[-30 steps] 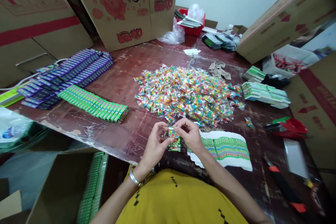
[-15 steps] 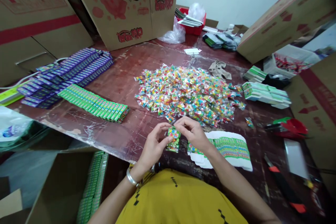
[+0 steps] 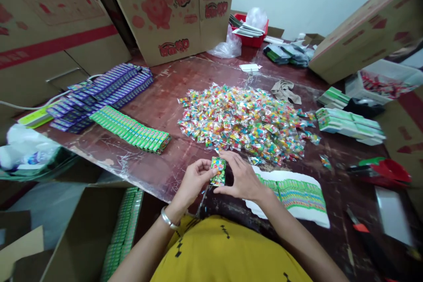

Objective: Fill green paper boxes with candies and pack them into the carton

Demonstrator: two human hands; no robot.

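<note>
Both my hands hold one small green printed box [image 3: 218, 171] upright just above the near table edge. My left hand [image 3: 193, 180] pinches its left side with thumb and fingers. On the box's right side and bottom, my right hand [image 3: 243, 177] has its fingers closed. Just beyond them lies a big heap of small colourful wrapped candies [image 3: 243, 121]. A fanned row of flat, unfolded green-and-white box blanks [image 3: 291, 191] lies right of my right wrist.
A row of filled green boxes [image 3: 132, 128] and rows of purple boxes [image 3: 99, 92] lie at the left. An open carton [image 3: 82, 233] with green boxes stands below the table edge. Large cardboard cartons [image 3: 172, 9] ring the table. A red scoop [image 3: 385, 169] and a cutter [image 3: 361, 231] lie at right.
The box has sunk a little toward the table edge, and my right hand has slid from its top down to its right side and bottom. The camera shifted slightly.
</note>
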